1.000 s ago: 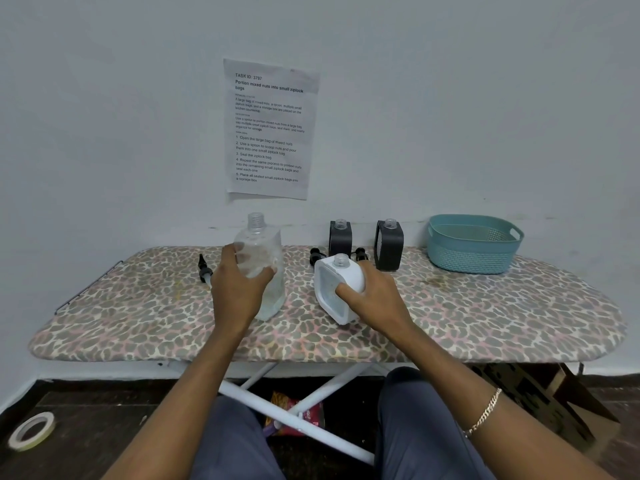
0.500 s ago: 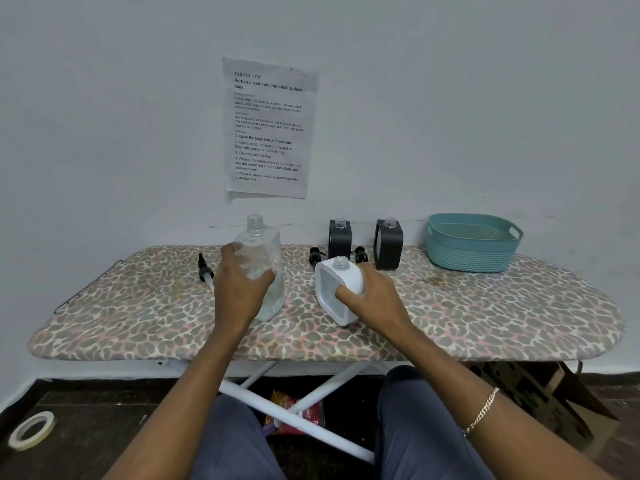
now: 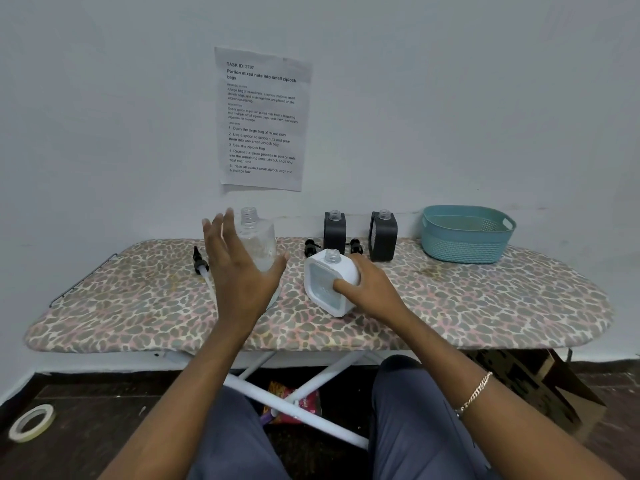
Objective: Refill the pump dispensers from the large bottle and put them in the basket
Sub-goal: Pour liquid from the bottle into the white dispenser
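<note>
Over leopard-print board (image 3: 485, 306), right grip (image 3: 372, 292) clasps tilted white dispenser (image 3: 323, 282).

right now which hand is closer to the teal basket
Right. The right hand grips the white dispenser left of the basket; the left hand is farther left, by the clear bottle.

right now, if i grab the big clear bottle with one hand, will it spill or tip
It would probably spill if tilted: the clear bottle stands with its neck uncapped. Its smooth plastic wall may be slippery. It stands on a fabric-covered ironing board, so a sideways push might tip it.
</note>
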